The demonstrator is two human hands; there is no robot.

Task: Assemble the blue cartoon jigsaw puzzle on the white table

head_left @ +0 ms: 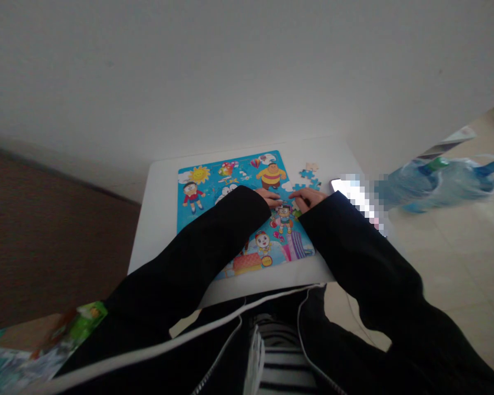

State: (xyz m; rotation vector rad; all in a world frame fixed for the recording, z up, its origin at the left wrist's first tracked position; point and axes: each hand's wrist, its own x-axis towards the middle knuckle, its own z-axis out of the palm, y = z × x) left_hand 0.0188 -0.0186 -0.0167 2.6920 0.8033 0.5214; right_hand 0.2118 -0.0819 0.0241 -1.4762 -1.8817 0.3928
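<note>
1. Centrally, a blue cartoon puzzle board (188,219) is laid flat on a white table (156,219), turned slightly so that its far edge is slanted; its lower middle is hidden by the left sleeve (214,241), and its long axis cannot be judged with confidence.

2. Several loose puzzle pieces (308,174) are scattered on the table just beyond the right hand (308,198), beside the board's right edge. By the right hand, rather than the left hand (269,196), the shorter way to them is had.

3. Both hands are brought near each other over the board's right half, the fingertips pointed inward and separated by a small gap.

4. The left fingers are held nearly straight and together, low over the printed surface; whether anything is gripped cannot be told.

5. The right fingers are curled, with the index finger reached toward the left hand; whether a piece is pinched there cannot be made out.

6. To the right of the pieces, a bright phone-like object (346,195), partly pixelated, is seen at the table's edge.
</note>
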